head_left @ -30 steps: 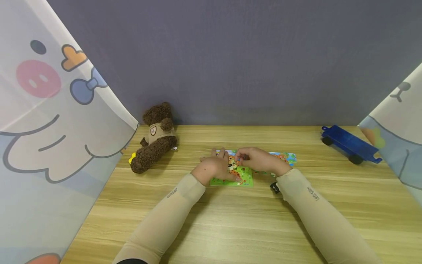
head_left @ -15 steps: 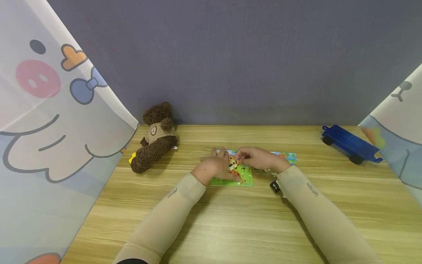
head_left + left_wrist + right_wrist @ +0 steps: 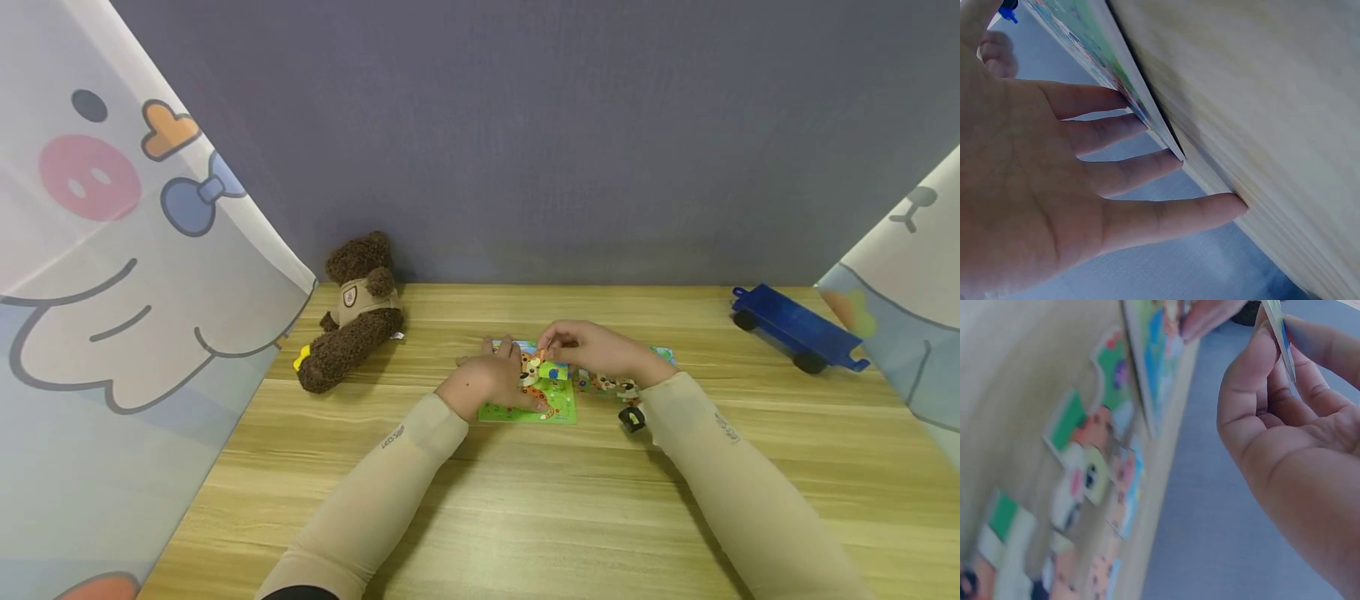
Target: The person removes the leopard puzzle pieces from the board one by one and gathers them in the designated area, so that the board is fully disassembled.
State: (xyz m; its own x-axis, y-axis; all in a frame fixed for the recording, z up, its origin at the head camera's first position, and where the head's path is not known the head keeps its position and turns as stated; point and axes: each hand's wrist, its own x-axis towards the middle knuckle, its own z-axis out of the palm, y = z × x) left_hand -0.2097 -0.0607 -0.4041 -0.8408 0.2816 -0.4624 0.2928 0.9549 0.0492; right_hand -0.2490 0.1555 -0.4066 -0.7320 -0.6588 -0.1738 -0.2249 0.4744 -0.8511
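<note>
My left hand (image 3: 491, 385) lies spread over a leopard picture puzzle (image 3: 498, 414) on a green board. In the left wrist view the straight fingertips rest along the edge of the board (image 3: 1129, 56), and the little finger reaches past it to the table. My right hand (image 3: 592, 348) pinches a puzzle piece (image 3: 553, 369) between thumb and fingers, tilted up above the puzzle's right side. The right wrist view shows this piece (image 3: 1280, 337) nearly edge-on. Loose puzzle pieces (image 3: 1075, 481) lie beside the board, partly under my right forearm in the head view.
A brown teddy bear (image 3: 360, 312) sits at the back left. At the far right stands a blue toy wagon (image 3: 798, 327) with black wheels. A small black device (image 3: 632, 418) shows at my right cuff. A grey wall (image 3: 480, 150) closes off the table's back edge.
My right hand has lifted slightly and tilted the puzzle piece up, so its green and blue face shows. More loose pieces have come into sight. My left hand has stayed put.
</note>
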